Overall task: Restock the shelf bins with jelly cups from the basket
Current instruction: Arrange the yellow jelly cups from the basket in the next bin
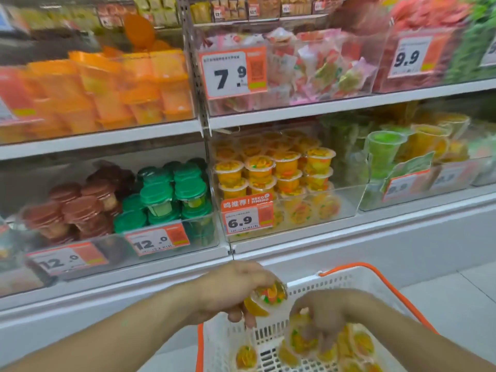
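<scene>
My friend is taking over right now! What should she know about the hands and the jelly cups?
Left hand: holds a jelly cup over the front rim of the basket.
Right hand: down in the basket, fingers curled on another cup; the picture is blurry there.
Things: several more cups lie in the basket. The matching yellow cups sit in the 6.9 bin, on the low shelf straight ahead.
Done: that bin already has many stacked cups; how many came from this basket can't be told.
Left: put the held cups in the 6.9 bin, then move the rest over.
</scene>
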The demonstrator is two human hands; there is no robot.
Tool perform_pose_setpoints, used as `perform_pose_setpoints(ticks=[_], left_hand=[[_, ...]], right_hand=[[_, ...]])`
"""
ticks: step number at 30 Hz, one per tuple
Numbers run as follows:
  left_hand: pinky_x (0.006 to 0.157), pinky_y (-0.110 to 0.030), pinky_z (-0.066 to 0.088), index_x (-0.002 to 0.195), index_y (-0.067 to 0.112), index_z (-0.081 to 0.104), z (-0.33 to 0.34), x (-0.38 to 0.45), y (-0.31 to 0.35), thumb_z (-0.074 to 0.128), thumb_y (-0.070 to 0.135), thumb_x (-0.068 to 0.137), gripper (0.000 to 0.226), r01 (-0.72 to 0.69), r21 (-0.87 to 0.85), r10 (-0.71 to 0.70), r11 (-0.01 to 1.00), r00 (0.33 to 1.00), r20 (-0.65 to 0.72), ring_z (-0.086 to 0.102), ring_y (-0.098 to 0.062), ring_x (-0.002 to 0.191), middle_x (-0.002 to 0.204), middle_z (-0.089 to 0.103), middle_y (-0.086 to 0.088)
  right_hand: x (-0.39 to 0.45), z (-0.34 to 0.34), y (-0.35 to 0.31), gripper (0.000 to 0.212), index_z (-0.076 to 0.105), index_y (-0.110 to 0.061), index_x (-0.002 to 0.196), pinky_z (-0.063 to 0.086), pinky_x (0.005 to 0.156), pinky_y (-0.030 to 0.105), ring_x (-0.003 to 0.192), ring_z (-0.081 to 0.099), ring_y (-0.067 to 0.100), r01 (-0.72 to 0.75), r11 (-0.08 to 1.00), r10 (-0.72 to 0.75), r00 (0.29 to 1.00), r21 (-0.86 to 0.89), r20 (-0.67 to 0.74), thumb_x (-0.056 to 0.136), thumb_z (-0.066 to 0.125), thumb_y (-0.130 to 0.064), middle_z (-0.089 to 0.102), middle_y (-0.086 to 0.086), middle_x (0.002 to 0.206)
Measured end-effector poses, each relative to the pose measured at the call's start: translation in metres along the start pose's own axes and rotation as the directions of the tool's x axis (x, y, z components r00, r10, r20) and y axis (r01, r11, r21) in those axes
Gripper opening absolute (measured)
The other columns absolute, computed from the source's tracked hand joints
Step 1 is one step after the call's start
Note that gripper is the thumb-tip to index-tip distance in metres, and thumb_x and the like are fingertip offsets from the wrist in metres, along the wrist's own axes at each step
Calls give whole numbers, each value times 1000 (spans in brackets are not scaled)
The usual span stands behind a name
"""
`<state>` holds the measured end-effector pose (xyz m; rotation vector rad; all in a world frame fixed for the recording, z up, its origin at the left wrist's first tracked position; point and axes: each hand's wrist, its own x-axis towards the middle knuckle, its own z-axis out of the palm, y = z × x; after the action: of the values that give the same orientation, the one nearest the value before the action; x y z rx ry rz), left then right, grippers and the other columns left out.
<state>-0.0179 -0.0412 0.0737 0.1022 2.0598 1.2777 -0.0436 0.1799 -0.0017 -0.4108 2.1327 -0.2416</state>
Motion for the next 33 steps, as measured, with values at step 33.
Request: perform_pose_setpoints(ticks=[33], left_hand=[[39,-19,34,102,17,59,-6,20,27,63,39,93,24,-125,-2,121,992,961,-251,62,-22,57,86,74,-7]], right_hand=[[-15,-162,-107,44,46,-31,147,40,110,36,134,48,18,355,934,-215,670,51,-711,105,41,-39,52,-3,146]])
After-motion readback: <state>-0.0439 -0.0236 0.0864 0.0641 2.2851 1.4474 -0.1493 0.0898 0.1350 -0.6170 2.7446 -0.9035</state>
